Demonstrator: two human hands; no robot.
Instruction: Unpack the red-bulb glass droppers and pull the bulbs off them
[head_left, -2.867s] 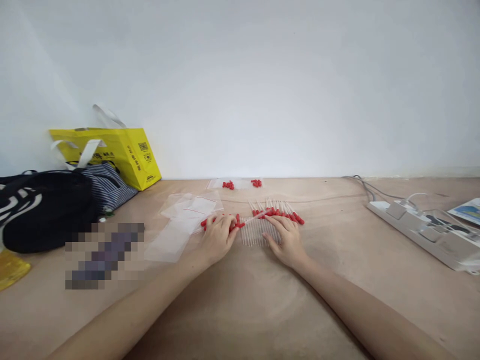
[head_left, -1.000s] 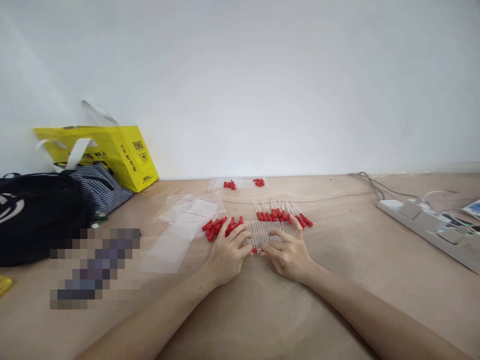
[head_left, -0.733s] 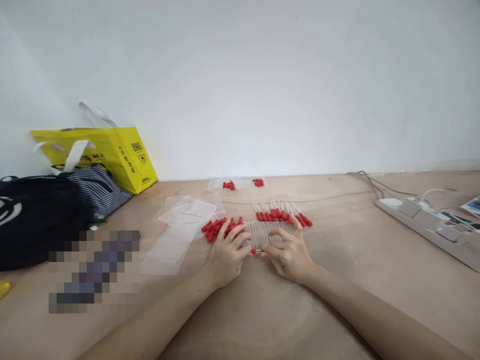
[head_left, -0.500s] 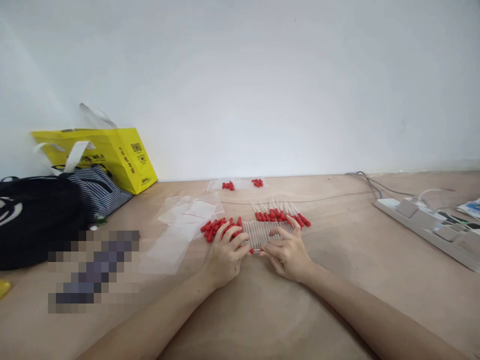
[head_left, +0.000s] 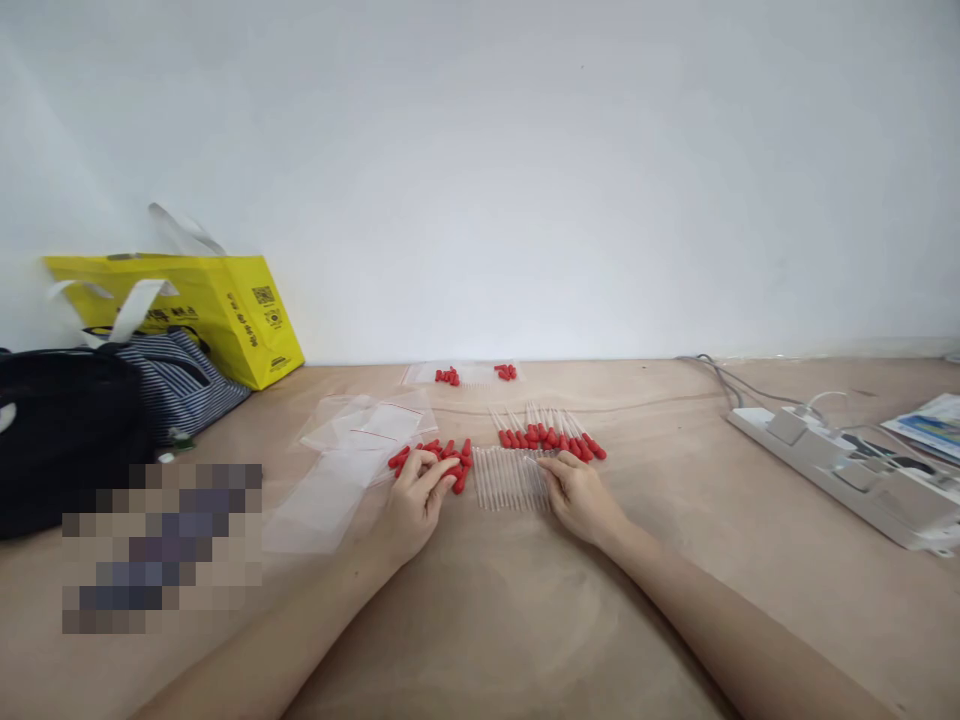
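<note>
the left hand point(head_left: 411, 505) bends over a heap of red bulbs point(head_left: 460, 482), thumb and forefinger curled close together by them; whether one is pinched i cannot tell. the right hand point(head_left: 586, 497) has its fingers bunched at the right end of a row of clear tubes point(head_left: 506, 480), which lie side by side between the hands; its grip on a tube cannot be made out. just beyond, red-ended tubes point(head_left: 552, 438) fan out, tips away from the person. left of the heap, flat plastic bags point(head_left: 315, 505) overlap, red lines along some edges. by the wall, another clear bag point(head_left: 418, 375) holds two red clusters. farther left, a yellow bag point(head_left: 247, 320) carries dark characters, partly hidden and too blurred to read, plus a square code and round emblem on its side. the black bag point(head_left: 67, 440) shows a cut-off pale mark. at right, beyond a white power strip point(head_left: 847, 480), print on a blue-and-white sheet point(head_left: 930, 425) is illegible.
</note>
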